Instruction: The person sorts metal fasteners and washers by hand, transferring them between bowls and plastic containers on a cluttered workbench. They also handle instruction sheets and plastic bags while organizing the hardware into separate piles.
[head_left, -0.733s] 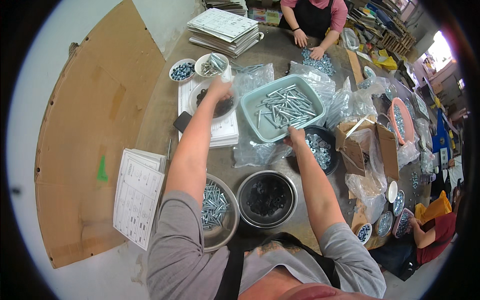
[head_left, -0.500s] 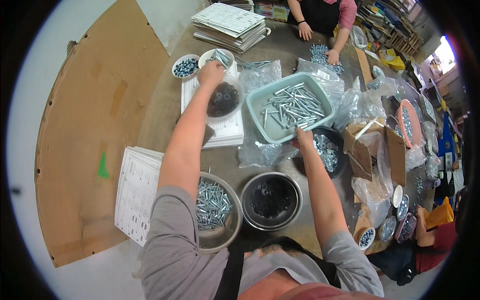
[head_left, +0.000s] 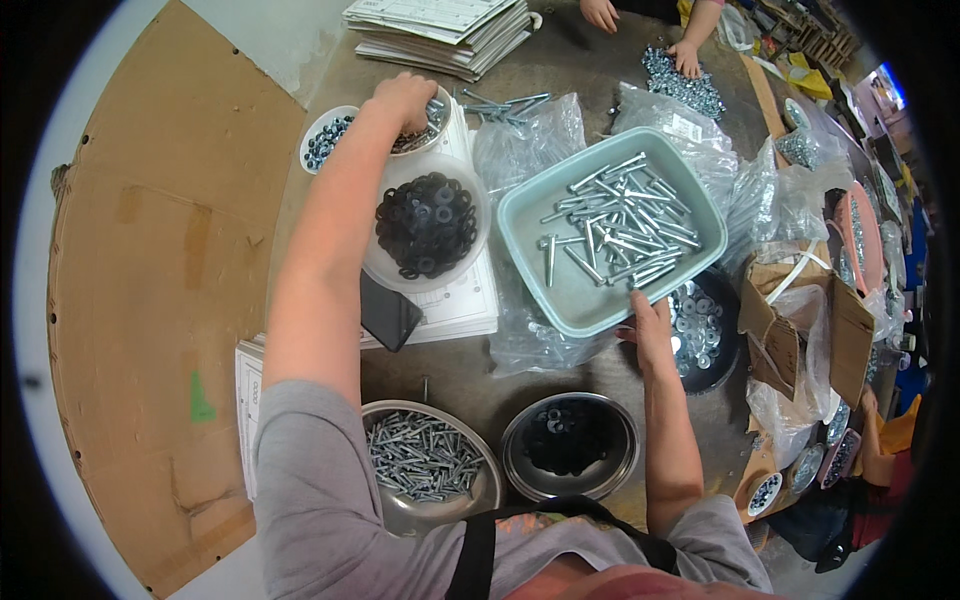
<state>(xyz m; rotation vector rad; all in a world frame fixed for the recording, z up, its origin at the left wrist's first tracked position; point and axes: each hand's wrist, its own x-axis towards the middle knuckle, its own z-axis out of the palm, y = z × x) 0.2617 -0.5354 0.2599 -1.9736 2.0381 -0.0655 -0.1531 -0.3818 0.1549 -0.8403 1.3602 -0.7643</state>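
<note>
My left hand (head_left: 405, 100) reaches into a white bowl (head_left: 447, 112) at the far left, fingers curled down over long silver bolts. Its fingertips are partly hidden, so what they pinch cannot be made out. My right hand (head_left: 652, 328) grips the near rim of a pale teal plastic tub (head_left: 570, 312), thumb up on the edge. Long silver bolts (head_left: 630, 225) lie loosely heaped in the tub. Under my left forearm a translucent bowl (head_left: 481, 222) holds black washers (head_left: 425, 225). A dark bowl (head_left: 728, 345) of silver washers sits beside my right hand.
Nearer me stand a steel bowl (head_left: 488, 492) of short screws and another steel bowl (head_left: 627, 460) with black washers. A phone (head_left: 390, 313) rests on printed sheets. Plastic bags (head_left: 535, 150) and an open cardboard box (head_left: 850, 340) lie around. Across the table a co-worker's hand (head_left: 686, 58) touches small metal parts.
My left hand has gone deeper into the white bowl, its fingers now lower among the bolts. My right hand keeps hold of the tub's rim. The whole view has shifted.
</note>
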